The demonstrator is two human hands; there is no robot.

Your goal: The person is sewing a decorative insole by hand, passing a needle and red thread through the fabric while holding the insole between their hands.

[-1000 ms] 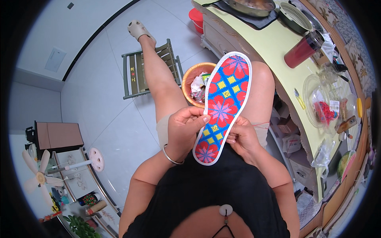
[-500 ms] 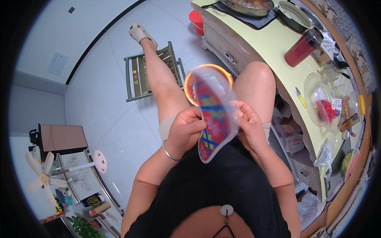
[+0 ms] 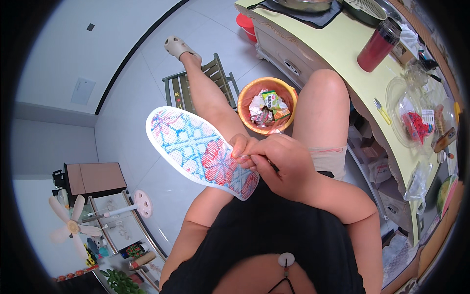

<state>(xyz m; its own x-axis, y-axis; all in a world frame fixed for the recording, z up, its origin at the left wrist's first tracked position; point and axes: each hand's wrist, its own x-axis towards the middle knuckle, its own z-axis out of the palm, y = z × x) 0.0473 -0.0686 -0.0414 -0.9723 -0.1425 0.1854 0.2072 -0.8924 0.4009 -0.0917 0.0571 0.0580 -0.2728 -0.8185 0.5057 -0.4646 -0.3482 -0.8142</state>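
A white-edged shoe insole [image 3: 188, 142] cross-stitched in red, blue and purple lies tilted over my left thigh, its paler stitched face up. My left hand [image 3: 240, 145] grips it by the inner edge, most of that hand hidden behind it or behind my right hand. Pinched in the fingertips of my right hand [image 3: 285, 159] is a thin needle [image 3: 243, 156], its end at the insole's edge near my left fingers. A fine red thread [image 3: 327, 149] crosses the shorts on my right thigh.
Between my knees stands an orange-rimmed bin [image 3: 243, 116] with wrappers inside. A folding stool [image 3: 218, 73] is under my left leg. On the yellow tabletop [image 3: 338, 46] at right are a red flask [image 3: 374, 51], a small yellow-handled tool [image 3: 382, 111] and a clear container holding red thread [image 3: 416, 126].
The insole has turned over and swung left, from its bright face to its paler one. My right hand has come from its right edge to beside my left fingers, pinching the needle.
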